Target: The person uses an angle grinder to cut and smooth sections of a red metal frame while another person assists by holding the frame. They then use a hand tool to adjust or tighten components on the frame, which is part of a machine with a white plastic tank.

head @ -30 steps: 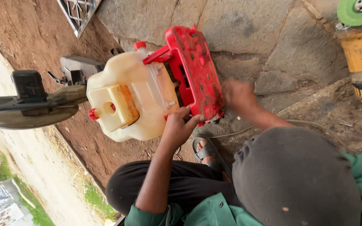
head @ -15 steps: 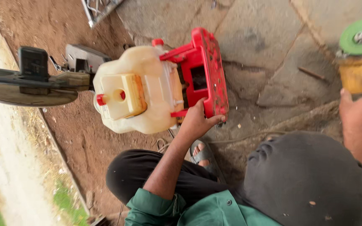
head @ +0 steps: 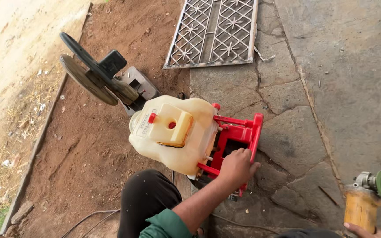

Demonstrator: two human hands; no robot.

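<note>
Backpack sprayer [head: 179,136]: cream tank on a red frame [head: 239,136], standing on stone paving [head: 331,88] beside bare soil. Left hand [head: 237,167]: fingers closed over the red frame's lower edge, gripping it. Right hand [head: 360,230]: only fingertips visible at the picture's bottom edge, wrapped on a yellow angle grinder [head: 367,198] with a green disc. Nearby: chop saw [head: 106,81] behind the tank; metal grille [head: 214,31] lying flat.

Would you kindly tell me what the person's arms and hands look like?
The left hand is bare, with no glove, ring or watch showing; its forearm is bare up to a green sleeve. Of the right hand, only ungloved fingers show at the bottom edge.
</note>
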